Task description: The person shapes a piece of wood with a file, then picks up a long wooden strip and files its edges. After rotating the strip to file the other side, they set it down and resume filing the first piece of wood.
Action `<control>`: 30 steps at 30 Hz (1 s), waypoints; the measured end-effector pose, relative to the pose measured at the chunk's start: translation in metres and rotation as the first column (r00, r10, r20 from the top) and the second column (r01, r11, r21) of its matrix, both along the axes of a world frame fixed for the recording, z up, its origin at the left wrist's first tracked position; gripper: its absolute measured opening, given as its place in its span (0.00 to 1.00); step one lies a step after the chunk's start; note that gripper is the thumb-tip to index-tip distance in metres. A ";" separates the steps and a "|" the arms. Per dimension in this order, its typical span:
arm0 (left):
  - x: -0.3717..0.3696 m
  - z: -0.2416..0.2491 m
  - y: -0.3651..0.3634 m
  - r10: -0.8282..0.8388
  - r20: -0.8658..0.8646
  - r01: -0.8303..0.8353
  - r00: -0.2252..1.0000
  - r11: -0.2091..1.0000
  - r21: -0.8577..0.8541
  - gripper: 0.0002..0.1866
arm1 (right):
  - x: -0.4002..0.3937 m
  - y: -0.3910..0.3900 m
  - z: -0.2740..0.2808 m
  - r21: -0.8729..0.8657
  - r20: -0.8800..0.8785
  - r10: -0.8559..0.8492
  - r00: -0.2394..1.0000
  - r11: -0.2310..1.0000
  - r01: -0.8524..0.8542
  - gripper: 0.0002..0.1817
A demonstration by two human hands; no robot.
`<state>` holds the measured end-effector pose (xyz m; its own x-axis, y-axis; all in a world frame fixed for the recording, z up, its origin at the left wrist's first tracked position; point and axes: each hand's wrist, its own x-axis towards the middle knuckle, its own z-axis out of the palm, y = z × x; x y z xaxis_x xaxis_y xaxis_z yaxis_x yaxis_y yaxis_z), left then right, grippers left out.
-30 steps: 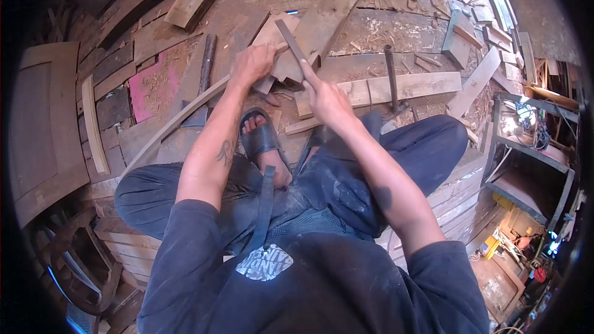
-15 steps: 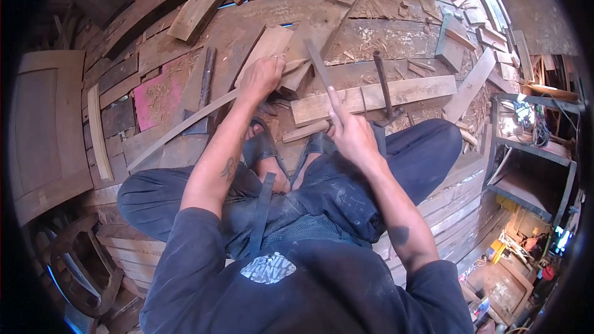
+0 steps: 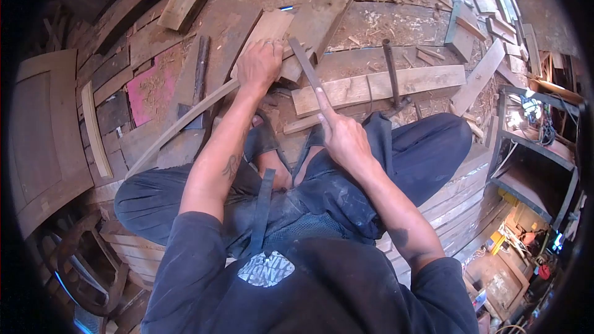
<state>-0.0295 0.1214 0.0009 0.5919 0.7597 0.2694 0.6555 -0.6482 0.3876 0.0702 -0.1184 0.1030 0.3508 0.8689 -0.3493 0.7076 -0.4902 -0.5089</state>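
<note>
Your left hand (image 3: 260,67) is clasped over the strip (image 3: 198,109) near its far end; the rest curves back on your left. Your right hand (image 3: 348,141) grips the tool (image 3: 305,64) by its handle, tip near the strip's far end. A hammer (image 3: 391,74) lies across a plank (image 3: 427,80).

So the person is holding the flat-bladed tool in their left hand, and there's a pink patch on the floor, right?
Not quite: the head view shows the flat-bladed tool in the person's right hand, not the left. There is a pink patch on the floor, just as you said.
</note>
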 end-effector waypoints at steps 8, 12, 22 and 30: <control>0.001 -0.004 -0.008 0.026 0.110 -0.033 0.994 0.997 0.064 0.17 | 0.023 0.064 -0.027 0.036 0.054 -0.030 0.998 0.999 0.028 0.34; 0.005 0.000 0.001 0.041 0.053 -0.042 0.998 0.999 0.030 0.19 | 0.061 0.120 -0.037 0.105 0.129 -0.027 0.991 0.994 0.013 0.32; 0.005 0.006 0.003 0.064 0.002 -0.064 0.998 0.992 -0.112 0.20 | 0.000 0.017 0.000 0.032 -0.020 0.013 1.000 0.999 -0.013 0.34; 0.003 0.003 0.003 0.053 0.020 -0.050 0.998 0.989 -0.141 0.21 | 0.031 0.095 -0.050 0.103 0.016 -0.088 0.996 0.991 0.086 0.33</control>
<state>-0.0269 0.1246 0.0044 0.5454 0.8204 0.1715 0.6762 -0.5516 0.4884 0.1010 -0.0232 0.0525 0.4325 0.8655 -0.2528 0.6751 -0.4967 -0.5454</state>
